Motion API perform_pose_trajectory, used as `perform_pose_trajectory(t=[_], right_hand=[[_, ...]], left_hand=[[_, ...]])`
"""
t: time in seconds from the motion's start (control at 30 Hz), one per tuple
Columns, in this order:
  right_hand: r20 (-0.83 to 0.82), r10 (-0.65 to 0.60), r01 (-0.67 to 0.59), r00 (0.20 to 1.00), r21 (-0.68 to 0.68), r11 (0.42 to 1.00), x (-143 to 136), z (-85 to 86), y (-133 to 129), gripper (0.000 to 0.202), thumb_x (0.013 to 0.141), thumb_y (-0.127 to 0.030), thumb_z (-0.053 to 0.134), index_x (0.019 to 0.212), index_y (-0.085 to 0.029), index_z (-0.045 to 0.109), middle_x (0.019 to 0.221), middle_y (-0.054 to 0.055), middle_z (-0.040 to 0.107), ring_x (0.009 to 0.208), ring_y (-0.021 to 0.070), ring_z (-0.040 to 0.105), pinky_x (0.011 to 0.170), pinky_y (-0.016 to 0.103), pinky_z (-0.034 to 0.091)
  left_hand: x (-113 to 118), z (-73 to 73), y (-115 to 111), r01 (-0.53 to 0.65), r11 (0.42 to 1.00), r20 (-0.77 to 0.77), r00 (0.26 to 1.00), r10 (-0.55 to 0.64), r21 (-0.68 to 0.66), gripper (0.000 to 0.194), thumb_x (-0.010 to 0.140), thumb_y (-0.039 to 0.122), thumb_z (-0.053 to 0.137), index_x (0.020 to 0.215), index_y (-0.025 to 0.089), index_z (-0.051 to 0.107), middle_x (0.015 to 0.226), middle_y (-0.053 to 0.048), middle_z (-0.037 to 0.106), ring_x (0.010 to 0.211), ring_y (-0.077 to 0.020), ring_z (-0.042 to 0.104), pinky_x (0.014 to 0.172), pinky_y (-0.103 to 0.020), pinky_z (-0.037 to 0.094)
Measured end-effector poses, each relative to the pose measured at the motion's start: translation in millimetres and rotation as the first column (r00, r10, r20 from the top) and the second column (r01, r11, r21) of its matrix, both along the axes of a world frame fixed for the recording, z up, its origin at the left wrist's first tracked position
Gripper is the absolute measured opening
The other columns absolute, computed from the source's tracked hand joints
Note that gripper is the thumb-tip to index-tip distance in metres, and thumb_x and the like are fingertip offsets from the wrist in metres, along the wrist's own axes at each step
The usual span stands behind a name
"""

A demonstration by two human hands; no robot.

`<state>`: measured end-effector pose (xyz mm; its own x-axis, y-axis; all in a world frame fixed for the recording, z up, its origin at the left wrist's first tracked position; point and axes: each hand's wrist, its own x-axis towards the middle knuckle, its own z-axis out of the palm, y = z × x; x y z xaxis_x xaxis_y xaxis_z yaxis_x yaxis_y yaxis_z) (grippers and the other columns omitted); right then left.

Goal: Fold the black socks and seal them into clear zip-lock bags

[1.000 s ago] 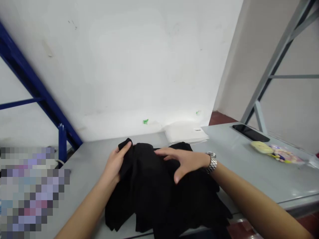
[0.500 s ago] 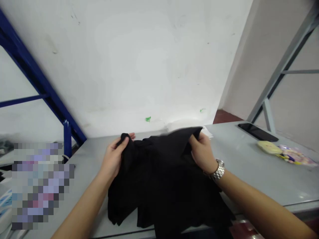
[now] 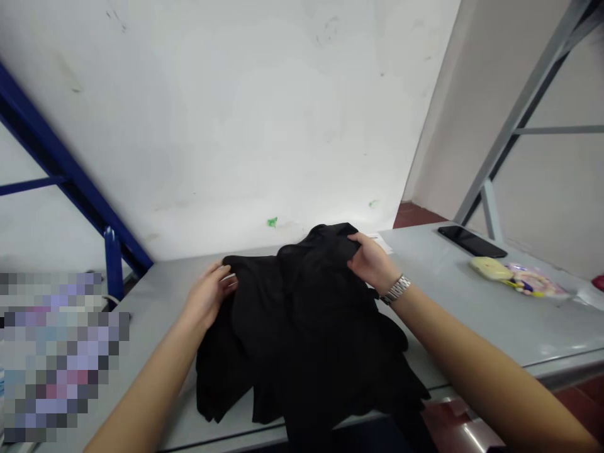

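A black garment (image 3: 302, 314) lies bunched on the grey table in the middle of the head view, its lower part hanging over the front edge. At its upper left corner, my left hand (image 3: 210, 290) is closed with the cloth between thumb and fingers. My right hand (image 3: 372, 259) wears a metal watch (image 3: 396, 289) at the wrist and pinches the raised upper right edge of the cloth. Dark folds hide the garment's shape, so I cannot tell which kind it is.
The grey table (image 3: 425, 270) meets a white wall panel (image 3: 264, 126). A black phone (image 3: 472, 241), a pale yellow case (image 3: 491, 268) and a colourful plastic packet (image 3: 538, 282) lie at the right. White paper (image 3: 381, 243) sits behind the garment. A blue post (image 3: 113, 261) stands left.
My right hand has moved slightly up and left, and the flap it held has folded over toward the back. My left hand has shifted a little left and down along the cloth.
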<state>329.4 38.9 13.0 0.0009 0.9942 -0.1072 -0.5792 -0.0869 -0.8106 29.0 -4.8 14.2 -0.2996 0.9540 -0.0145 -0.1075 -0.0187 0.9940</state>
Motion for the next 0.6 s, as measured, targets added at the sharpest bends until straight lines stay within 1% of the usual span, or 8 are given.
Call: perform_pose_trajectory(t=[0.1, 0.17, 0.23, 0.3, 0.33, 0.4, 0.47, 0.6], right_hand=[[-0.007, -0.047, 0.048, 0.999, 0.076, 0.996, 0, 7.1, -3, 0.011, 0.08, -0.023, 0.053, 0.071, -0.019, 0.059, 0.067, 0.001, 0.065, 0.064, 0.0151, 0.061, 0.052, 0.024, 0.05], [-0.001, -0.056, 0.055, 0.998, 0.176, 0.983, -2, 12.3, -8, 0.011, 0.08, -0.028, 0.057, 0.077, -0.02, 0.062, 0.077, 0.001, 0.068, 0.073, 0.0161, 0.063, 0.06, 0.025, 0.052], [0.02, -0.043, 0.037, 0.999, 0.239, 0.97, -4, 14.7, -11, 0.015, 0.079, -0.034, 0.061, 0.081, -0.019, 0.064, 0.082, 0.003, 0.069, 0.075, 0.0169, 0.063, 0.064, 0.026, 0.053], [0.04, -0.043, 0.032, 0.998, 0.244, 0.969, -4, 14.0, -11, 0.02, 0.077, -0.037, 0.064, 0.076, -0.017, 0.064, 0.074, 0.003, 0.067, 0.068, 0.0162, 0.063, 0.061, 0.026, 0.053], [0.039, -0.063, 0.053, 0.997, 0.231, 0.972, -3, 13.1, -9, 0.021, 0.077, -0.037, 0.065, 0.073, -0.017, 0.062, 0.068, 0.002, 0.066, 0.062, 0.0148, 0.062, 0.057, 0.025, 0.053], [0.01, -0.126, 0.122, 0.992, 0.21, 0.97, 2, 12.1, -5, 0.022, 0.077, -0.035, 0.065, 0.067, -0.017, 0.059, 0.06, 0.0, 0.062, 0.052, 0.012, 0.058, 0.05, 0.023, 0.051], [-0.051, -0.196, 0.202, 0.979, 0.188, 0.961, 9, 14.4, -1, 0.019, 0.078, -0.03, 0.063, 0.066, -0.017, 0.056, 0.057, -0.001, 0.061, 0.049, 0.0109, 0.057, 0.045, 0.021, 0.049], [-0.189, -0.265, 0.295, 0.946, 0.155, 0.943, 27, 29.4, -1, 0.013, 0.081, -0.024, 0.057, 0.07, -0.017, 0.057, 0.061, -0.001, 0.063, 0.055, 0.0104, 0.06, 0.052, 0.02, 0.052]], left_hand=[[12, 0.1, -12, -0.056, 0.957, -0.453, 0.872, 0.185, 0.283, 0.032, 0.079, 0.031, 0.059, 0.109, 0.022, 0.056, 0.113, -0.008, 0.059, 0.109, -0.0231, 0.055, 0.095, -0.04, 0.041], [24, 3.9, -29, 0.216, 0.906, -0.772, 0.613, 0.165, 0.365, 0.036, 0.083, 0.036, 0.056, 0.117, 0.026, 0.053, 0.128, -0.008, 0.05, 0.121, -0.0256, 0.045, 0.103, -0.046, 0.033], [35, 5.5, -44, 0.55, 0.819, -0.946, 0.323, -0.029, 0.163, 0.047, 0.078, 0.043, 0.062, 0.122, 0.03, 0.051, 0.14, -0.007, 0.04, 0.129, -0.0303, 0.036, 0.104, -0.05, 0.032], [38, 3.1, -50, 0.684, 0.729, -0.987, 0.106, -0.122, -0.017, 0.06, 0.071, 0.043, 0.069, 0.126, 0.033, 0.049, 0.149, -0.005, 0.029, 0.134, -0.0348, 0.027, 0.104, -0.053, 0.032], [37, 1.1, -49, 0.688, 0.725, -0.992, 0.06, -0.113, -0.041, 0.059, 0.071, 0.038, 0.07, 0.126, 0.032, 0.05, 0.15, -0.006, 0.028, 0.134, -0.0356, 0.026, 0.104, -0.054, 0.032], [30, -1.8, -42, 0.625, 0.78, -0.994, 0.086, -0.062, 0.005, 0.041, 0.075, 0.024, 0.063, 0.115, 0.027, 0.06, 0.142, -0.007, 0.041, 0.128, -0.0336, 0.038, 0.103, -0.052, 0.033], [21, 0.1, -33, 0.545, 0.836, -0.974, 0.214, -0.071, 0.059, 0.027, 0.076, 0.017, 0.055, 0.099, 0.025, 0.067, 0.124, -0.006, 0.059, 0.115, -0.0294, 0.053, 0.1, -0.047, 0.038], [7, 18.0, -29, 0.21, 0.962, -0.612, 0.788, -0.06, 0.175, 0.021, 0.076, 0.033, 0.059, 0.092, 0.022, 0.066, 0.09, -0.003, 0.071, 0.089, -0.0258, 0.065, 0.082, -0.039, 0.051]])
